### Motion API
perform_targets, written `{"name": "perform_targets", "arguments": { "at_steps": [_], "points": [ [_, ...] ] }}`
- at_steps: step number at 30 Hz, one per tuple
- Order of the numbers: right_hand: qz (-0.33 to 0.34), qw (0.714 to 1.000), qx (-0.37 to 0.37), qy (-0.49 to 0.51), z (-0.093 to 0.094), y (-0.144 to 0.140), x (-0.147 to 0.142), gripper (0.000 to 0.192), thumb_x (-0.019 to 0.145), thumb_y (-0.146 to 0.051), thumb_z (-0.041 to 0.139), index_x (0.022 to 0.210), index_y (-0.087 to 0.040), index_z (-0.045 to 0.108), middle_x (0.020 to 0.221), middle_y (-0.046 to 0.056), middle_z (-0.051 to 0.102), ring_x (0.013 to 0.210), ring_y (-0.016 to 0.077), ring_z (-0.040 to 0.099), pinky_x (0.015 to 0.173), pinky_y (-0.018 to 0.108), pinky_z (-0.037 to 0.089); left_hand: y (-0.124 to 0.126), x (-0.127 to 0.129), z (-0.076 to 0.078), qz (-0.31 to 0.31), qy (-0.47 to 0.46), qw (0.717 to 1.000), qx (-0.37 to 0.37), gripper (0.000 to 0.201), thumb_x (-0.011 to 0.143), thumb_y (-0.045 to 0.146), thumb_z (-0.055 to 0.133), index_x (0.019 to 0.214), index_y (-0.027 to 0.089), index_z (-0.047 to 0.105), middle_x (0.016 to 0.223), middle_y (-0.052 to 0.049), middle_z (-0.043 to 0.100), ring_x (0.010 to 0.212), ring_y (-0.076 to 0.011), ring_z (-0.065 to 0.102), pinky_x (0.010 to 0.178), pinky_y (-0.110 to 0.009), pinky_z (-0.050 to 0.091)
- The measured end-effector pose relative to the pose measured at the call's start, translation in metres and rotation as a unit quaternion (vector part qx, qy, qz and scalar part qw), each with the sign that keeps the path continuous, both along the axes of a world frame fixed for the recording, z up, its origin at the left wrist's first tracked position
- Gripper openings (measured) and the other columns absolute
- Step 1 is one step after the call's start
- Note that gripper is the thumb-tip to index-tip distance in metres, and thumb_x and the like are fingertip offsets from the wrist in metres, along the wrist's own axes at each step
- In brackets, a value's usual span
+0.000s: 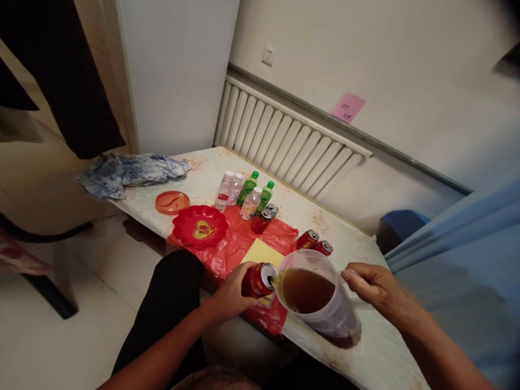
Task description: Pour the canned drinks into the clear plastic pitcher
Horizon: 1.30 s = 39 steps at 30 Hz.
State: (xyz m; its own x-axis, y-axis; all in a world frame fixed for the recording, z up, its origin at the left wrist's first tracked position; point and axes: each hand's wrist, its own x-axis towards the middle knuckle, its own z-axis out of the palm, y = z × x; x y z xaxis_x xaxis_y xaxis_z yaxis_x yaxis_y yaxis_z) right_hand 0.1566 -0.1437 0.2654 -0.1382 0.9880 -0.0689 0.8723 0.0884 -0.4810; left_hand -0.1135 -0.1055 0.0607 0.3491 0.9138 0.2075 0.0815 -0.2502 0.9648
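Note:
My left hand (231, 292) is wrapped round a red drink can (255, 280), tilted with its opened top at the rim of a clear plastic pitcher (320, 319). A thin yellowish stream runs from the can's mouth into the pitcher. Brown liquid (309, 291) stands high inside it. On the pitcher's right side, my right hand (371, 284) is closed round the handle. Beneath the can lie a yellow sheet (262, 250) and a red plastic bag (227, 252) spread on the table.
Red cans (307, 239) stand behind the pitcher. Several clear and green bottles (251, 203) are grouped farther back. A red scalloped plate (184, 225), an orange dish (172, 201) and a blue patterned cloth (138, 170) lie leftward on the table (337, 233). A radiator (284, 135) borders the wall.

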Motion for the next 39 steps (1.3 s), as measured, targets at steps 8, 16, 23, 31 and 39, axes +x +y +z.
{"name": "perform_targets", "arguments": {
  "at_steps": [8, 16, 23, 31, 39],
  "points": [
    [0.004, 1.0, -0.009, -0.005, -0.0005, 0.0012, 0.0018, 0.042, 0.086, -0.05, 0.045, 0.058, -0.021, 0.034, 0.059, -0.004, 0.029, 0.057, 0.0118, 0.03, 0.051, 0.026, 0.025, -0.0004, -0.0001, 0.0026, -0.003, 0.008, 1.0, -0.002, 0.075, 0.06, 0.012, 0.074, 0.129, 0.021, 0.047, 0.131, -0.01, 0.055, 0.123, -0.0293, 0.05, 0.108, -0.044, 0.036],
    [0.006, 1.0, 0.003, -0.008, -0.0006, 0.0005, 0.0002, 0.041, 0.086, -0.049, 0.047, 0.057, -0.021, 0.035, 0.057, -0.004, 0.031, 0.056, 0.0119, 0.032, 0.05, 0.025, 0.026, -0.0007, -0.0008, 0.0036, -0.008, 0.002, 1.0, -0.004, 0.073, 0.06, 0.012, 0.073, 0.128, 0.022, 0.048, 0.129, -0.008, 0.057, 0.122, -0.0295, 0.051, 0.107, -0.044, 0.038],
    [0.015, 1.0, 0.003, -0.014, -0.0007, 0.0012, -0.0006, 0.042, 0.086, -0.05, 0.044, 0.058, -0.021, 0.034, 0.057, -0.004, 0.031, 0.056, 0.0117, 0.031, 0.051, 0.025, 0.026, -0.0001, -0.002, 0.0004, -0.011, 0.001, 1.0, -0.003, 0.075, 0.059, 0.01, 0.073, 0.129, 0.022, 0.047, 0.13, -0.008, 0.056, 0.122, -0.029, 0.051, 0.107, -0.042, 0.038],
    [0.008, 1.0, -0.018, -0.01, -0.0009, 0.0013, -0.0011, 0.043, 0.087, -0.052, 0.043, 0.059, -0.021, 0.032, 0.059, -0.005, 0.028, 0.057, 0.0116, 0.029, 0.052, 0.026, 0.024, -0.0017, -0.0024, 0.0037, -0.005, -0.002, 1.0, -0.004, 0.074, 0.059, 0.011, 0.074, 0.128, 0.021, 0.048, 0.13, -0.009, 0.057, 0.122, -0.0297, 0.052, 0.108, -0.044, 0.038],
    [0.014, 1.0, -0.021, -0.013, -0.0022, 0.0028, 0.0009, 0.043, 0.088, -0.051, 0.044, 0.059, -0.021, 0.033, 0.06, -0.004, 0.029, 0.058, 0.0118, 0.029, 0.052, 0.026, 0.025, -0.0012, -0.0032, 0.0026, -0.009, 0.008, 1.0, 0.002, 0.072, 0.062, 0.015, 0.075, 0.128, 0.021, 0.047, 0.13, -0.009, 0.057, 0.121, -0.0284, 0.052, 0.107, -0.043, 0.038]
  ]
}}
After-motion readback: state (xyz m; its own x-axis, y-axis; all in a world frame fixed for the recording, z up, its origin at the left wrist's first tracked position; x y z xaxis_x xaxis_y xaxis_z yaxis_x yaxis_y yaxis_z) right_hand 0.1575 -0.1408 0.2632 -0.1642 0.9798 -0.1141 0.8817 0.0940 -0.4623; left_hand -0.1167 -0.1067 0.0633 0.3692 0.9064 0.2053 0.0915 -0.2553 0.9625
